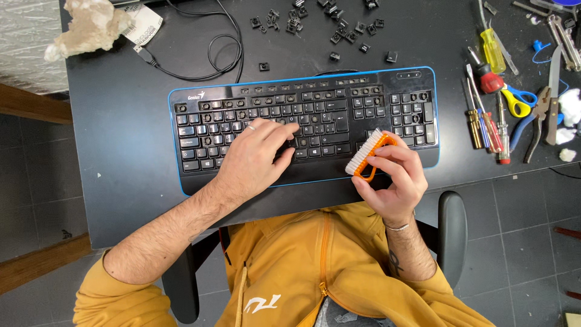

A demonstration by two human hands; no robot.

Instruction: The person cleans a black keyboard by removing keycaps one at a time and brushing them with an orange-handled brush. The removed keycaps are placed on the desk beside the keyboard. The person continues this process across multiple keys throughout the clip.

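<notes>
Seen from above: a black desk (121, 121) filling most of the view, grey floor tiles around it. Centred on the desk, a black keyboard (339, 109) with a blue rim, lying flat, several keys missing from the top rows so that bare sockets show. Below the desk edge, a mustard-yellow hooded top (315, 266) with a zip, worn in a black armchair.

Left hand (257, 154) resting palm down on the middle of the keyboard, fingers spread a little and pressed on the keys, a ring on one finger, nothing held. Right hand (393, 175) just beside the keyboard's lower right corner, closed around the orange handle of a small brush (368, 154); white bristles tilted up and to the left, brush tip over the keyboard's front edge, near the number pad.

At the right end of the desk, well apart from the hands, a row of screwdrivers (481, 121), scissors (514, 100) with yellow and blue handles, and pliers (541, 118). Above the keyboard, loose black keys (336, 27) scattered on the desk. At upper left, a coiled black cable (212, 57) and a crumpled pale rag (91, 24) at the desk corner.
</notes>
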